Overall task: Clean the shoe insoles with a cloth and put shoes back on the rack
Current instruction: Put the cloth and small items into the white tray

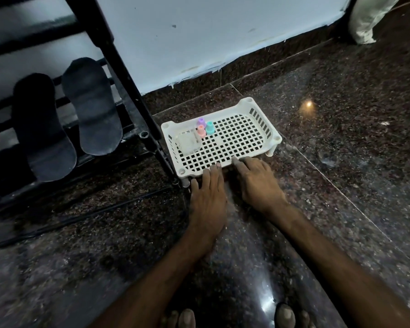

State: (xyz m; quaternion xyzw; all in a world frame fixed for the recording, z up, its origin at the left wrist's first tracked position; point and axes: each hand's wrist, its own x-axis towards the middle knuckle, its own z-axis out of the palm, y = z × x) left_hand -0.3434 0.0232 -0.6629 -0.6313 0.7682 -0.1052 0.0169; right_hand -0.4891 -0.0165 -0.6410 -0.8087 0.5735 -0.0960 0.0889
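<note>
**Desk:** Where are the task's things?

**Photographer:** Two dark insoles [90, 107] lean on the bars of the black shoe rack [118, 58], at the far left. No cloth shows anywhere in view. The person squats to the right of the rack, with both hands well apart from the insoles.

**Desk:** And the hands?

**Photographer:** The left hand [207, 200] lies flat with its fingers straight and its fingertips [218, 165] on the near rim of a white perforated tray [262, 125]. The right hand [258, 183] is just beside it, fingers loosely stretched onto the same rim. Neither clasps anything. The tray seems about to be shifted, perhaps in search of the cloth.

**Desk:** How should that go?

**Photographer:** Level and slow, probably. Three small capped bottles [205, 129] stand upright at the tray's far left beside a clear box [188, 142], and a tilt could topple them. It would be steadier to hold both near corners than to push on the rim.

**Desk:** Edges to mind?

**Photographer:** The tray's left side sits just beside the rack's slanted post, so a move leftward would jam it. The pale wall [199, 31] is near behind it. A black cord [81, 216] crosses the floor near left. Bare granite floor [341, 150] lies open to the right and on the near side, towards the person's toes [186, 318], and that is the easier way out.
</note>
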